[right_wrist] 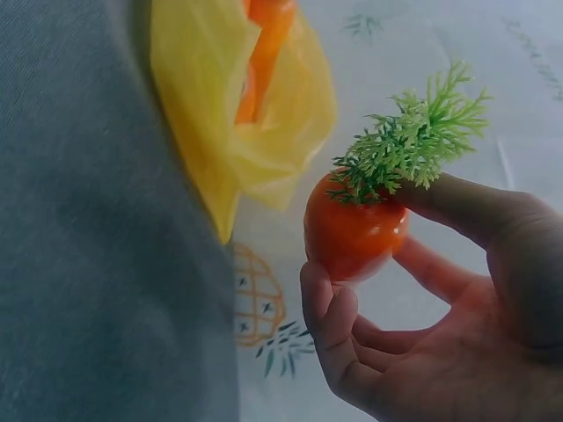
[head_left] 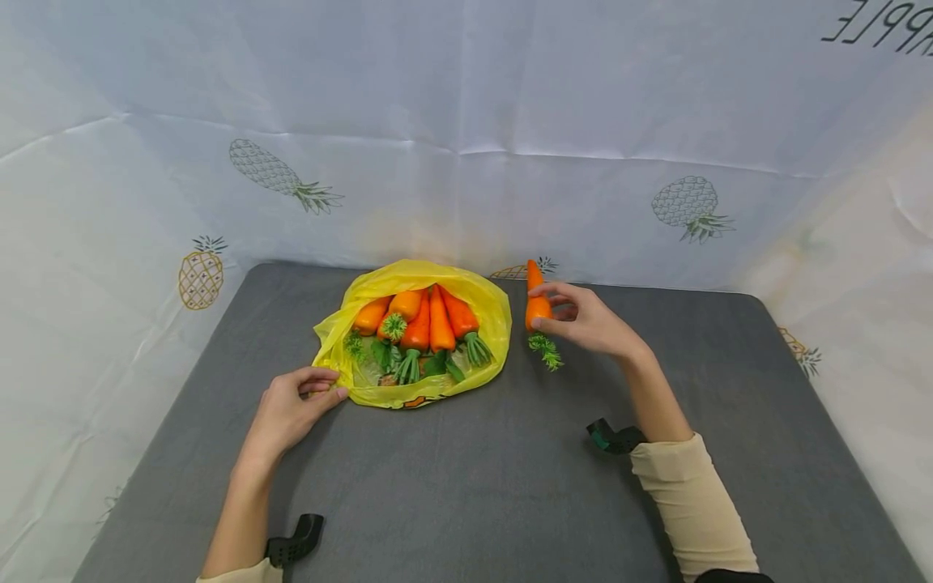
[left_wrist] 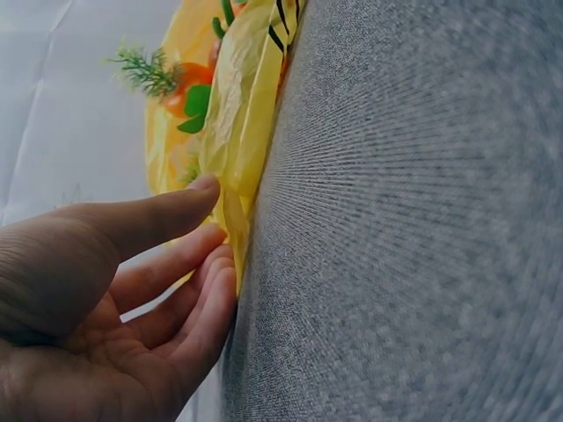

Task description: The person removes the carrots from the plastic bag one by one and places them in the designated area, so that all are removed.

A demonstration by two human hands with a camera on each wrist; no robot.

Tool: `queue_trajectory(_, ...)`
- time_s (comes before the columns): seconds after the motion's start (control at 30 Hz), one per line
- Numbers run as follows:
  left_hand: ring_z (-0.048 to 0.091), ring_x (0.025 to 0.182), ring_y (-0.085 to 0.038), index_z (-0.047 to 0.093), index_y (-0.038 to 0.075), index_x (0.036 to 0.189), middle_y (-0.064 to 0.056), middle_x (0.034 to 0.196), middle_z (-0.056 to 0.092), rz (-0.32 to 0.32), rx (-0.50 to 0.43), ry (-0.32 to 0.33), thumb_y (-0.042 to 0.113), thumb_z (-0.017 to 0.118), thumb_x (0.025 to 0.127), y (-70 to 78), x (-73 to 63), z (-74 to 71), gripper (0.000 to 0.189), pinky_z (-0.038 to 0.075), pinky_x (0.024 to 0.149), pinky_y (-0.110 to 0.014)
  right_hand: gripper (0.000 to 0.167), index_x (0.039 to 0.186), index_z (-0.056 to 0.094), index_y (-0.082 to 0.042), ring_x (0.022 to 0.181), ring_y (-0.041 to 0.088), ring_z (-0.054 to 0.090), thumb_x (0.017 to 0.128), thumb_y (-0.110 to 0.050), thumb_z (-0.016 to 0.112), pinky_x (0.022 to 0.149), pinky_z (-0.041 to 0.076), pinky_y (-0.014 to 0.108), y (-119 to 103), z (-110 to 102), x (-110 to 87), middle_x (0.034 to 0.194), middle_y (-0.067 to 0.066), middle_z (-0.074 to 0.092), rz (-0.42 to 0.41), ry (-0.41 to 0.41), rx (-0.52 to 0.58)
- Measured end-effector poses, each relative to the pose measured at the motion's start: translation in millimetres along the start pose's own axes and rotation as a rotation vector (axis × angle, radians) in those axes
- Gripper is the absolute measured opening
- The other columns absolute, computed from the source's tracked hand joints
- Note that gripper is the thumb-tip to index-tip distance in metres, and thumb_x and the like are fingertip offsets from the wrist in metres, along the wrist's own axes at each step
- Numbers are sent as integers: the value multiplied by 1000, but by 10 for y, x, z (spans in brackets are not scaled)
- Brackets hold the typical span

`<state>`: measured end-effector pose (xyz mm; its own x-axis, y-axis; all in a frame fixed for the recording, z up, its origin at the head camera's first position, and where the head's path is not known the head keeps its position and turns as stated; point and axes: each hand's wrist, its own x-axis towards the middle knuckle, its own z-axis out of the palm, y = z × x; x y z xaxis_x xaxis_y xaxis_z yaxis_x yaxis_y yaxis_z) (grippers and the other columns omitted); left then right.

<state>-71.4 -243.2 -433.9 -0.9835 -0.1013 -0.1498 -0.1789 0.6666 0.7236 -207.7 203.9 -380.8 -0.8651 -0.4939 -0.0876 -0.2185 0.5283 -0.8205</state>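
A yellow plastic bag [head_left: 498, 316] lies open toward me on the grey table, with several orange carrots [head_left: 440, 324] and green tops showing inside. At its near left edge, my left hand [head_left: 290, 409] pinches the thin plastic between thumb and fingers; the left wrist view shows this fold of the bag [left_wrist: 230, 132] close up. To the right of the bag, my right hand [head_left: 594, 322] holds a single carrot [head_left: 538, 312] by its thick end, tip pointing away and feathery green top [right_wrist: 409, 141] hanging toward me. This carrot is apart from the bag.
The grey tabletop [head_left: 466, 486] stretches in front of the bag and to both sides. A pale cloth [head_left: 466, 97] printed with pineapples hangs behind the table's far edge. Black wrist mounts [head_left: 615, 437] sit on both forearms.
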Motion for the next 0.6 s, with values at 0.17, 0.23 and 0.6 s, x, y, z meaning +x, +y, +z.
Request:
queue_trajectory(0.17, 72, 116, -34, 75, 2, 130, -22, 123, 78, -3, -2, 1, 29, 81, 100, 8, 4, 0, 40, 54, 85, -29, 52, 153, 55, -4, 126, 47, 70, 106, -18, 72, 103, 58, 56, 86, -16, 21, 151, 27, 58, 28, -11, 8)
queue_trajectory(0.23, 72, 116, -34, 75, 2, 130, -22, 123, 78, -5, -4, 1, 29, 81, 100, 9, 5, 1, 41, 54, 85, -29, 52, 154, 54, -3, 125, 48, 70, 106, -17, 71, 103, 58, 58, 128, -9, 43, 151, 29, 57, 34, -20, 9)
queue_trajectory(0.6, 72, 114, -33, 75, 2, 130, -22, 123, 78, -7, -2, 4, 29, 80, 100, 11, 1, 4, 40, 53, 82, -25, 51, 153, 55, -1, 137, 50, 59, 106, -15, 71, 107, 55, 61, 379, 55, 210, 156, 29, 53, 37, -47, -56)
